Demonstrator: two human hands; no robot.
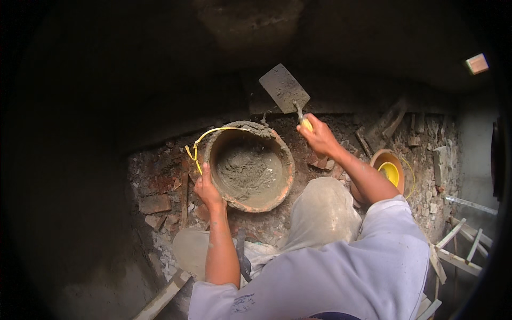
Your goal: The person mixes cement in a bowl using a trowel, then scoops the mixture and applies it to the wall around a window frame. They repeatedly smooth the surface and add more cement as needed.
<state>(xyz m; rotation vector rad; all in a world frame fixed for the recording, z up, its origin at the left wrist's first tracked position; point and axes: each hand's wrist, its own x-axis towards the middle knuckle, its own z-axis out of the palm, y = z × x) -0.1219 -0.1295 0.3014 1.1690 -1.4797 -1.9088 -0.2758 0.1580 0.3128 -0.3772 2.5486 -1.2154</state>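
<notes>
My right hand (318,136) is wrapped round the yellow handle of a trowel (284,86). Its broad, squarish blade points up and away to the left, with some mortar stuck on it. Below and left of the blade sits an orange bucket (286,186), its rim crusted with grey. Wet grey mortar (248,173) lies inside it. My left hand (207,188) grips the bucket's left side at the rim. A yellow cord handle (197,146) runs from near that hand up over the far rim.
A second orange bucket (377,159) with a yellow container (391,173) in it stands beyond my right forearm. Broken bricks (154,204) and rubble cover the ground. A wooden frame (464,248) is at the right, a plank (164,294) at the lower left. Dark walls rise ahead.
</notes>
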